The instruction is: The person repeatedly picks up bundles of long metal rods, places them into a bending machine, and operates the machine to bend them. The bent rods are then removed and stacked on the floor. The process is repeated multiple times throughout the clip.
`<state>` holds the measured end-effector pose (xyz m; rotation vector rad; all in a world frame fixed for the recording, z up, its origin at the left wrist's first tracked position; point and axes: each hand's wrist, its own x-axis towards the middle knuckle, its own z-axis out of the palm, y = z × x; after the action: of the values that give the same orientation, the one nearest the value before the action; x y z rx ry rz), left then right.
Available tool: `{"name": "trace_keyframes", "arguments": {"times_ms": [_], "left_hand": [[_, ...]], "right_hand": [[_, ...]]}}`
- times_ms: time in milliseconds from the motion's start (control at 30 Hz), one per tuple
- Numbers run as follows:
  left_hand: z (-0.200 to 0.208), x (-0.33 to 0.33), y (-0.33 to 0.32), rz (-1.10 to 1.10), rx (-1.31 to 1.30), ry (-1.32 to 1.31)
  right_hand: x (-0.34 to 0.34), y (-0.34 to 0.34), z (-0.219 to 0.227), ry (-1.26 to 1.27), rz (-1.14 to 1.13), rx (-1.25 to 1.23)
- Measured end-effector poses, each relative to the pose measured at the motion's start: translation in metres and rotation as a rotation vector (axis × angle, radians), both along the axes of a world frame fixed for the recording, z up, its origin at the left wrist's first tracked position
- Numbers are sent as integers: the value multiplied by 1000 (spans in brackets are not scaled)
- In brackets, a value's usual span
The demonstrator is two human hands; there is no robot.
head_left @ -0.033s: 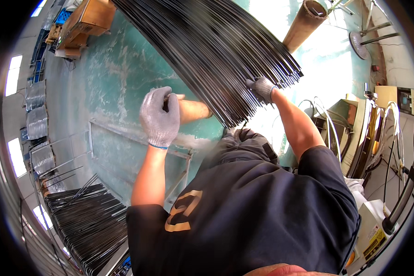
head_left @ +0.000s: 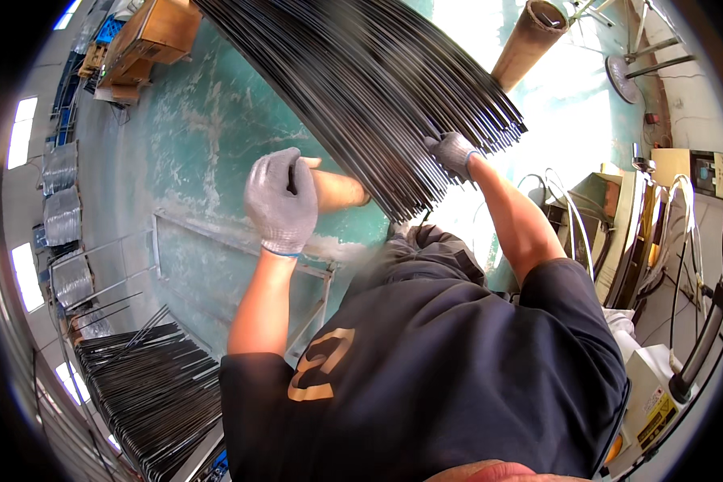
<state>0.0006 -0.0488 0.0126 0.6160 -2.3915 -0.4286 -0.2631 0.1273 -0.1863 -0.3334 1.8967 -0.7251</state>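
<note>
A wide layer of long, thin black rods [head_left: 377, 112] slants from the far left toward me. My right hand [head_left: 455, 154], in a grey glove, is closed over some of the rods near their close ends. My left hand [head_left: 281, 201], gloved the same way, is held up left of the rods with its fingers curled in toward the thumb. A dark hollow shows between those fingers, and whatever it may hold is hidden. Just beyond the left hand is a brown tube [head_left: 341, 193], partly covered by it, under the rods' edge.
Another brown tube [head_left: 530, 40] stands beyond the rods' right edge. Brown boxes [head_left: 157, 36] are at the far left. More black rods [head_left: 153, 386] lie on a rack at near left, by a metal frame [head_left: 157, 241]. Machinery with cables [head_left: 618, 217] is on the right.
The fingers of my left hand have curled slightly tighter, narrowing the hollow. My right hand stays on the rods.
</note>
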Motion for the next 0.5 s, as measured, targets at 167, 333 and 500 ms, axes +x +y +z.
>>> {"name": "trace_keyframes", "arguments": {"times_ms": [167, 333, 500], "left_hand": [[-9, 10, 39, -270, -227, 104], [-72, -8, 115, -413, 677, 31], [-196, -32, 87, -102, 1732, 41]], "right_hand": [[61, 46, 61, 131, 132, 178], [158, 209, 89, 422, 103, 293], [286, 346, 160, 591, -142, 622]]}}
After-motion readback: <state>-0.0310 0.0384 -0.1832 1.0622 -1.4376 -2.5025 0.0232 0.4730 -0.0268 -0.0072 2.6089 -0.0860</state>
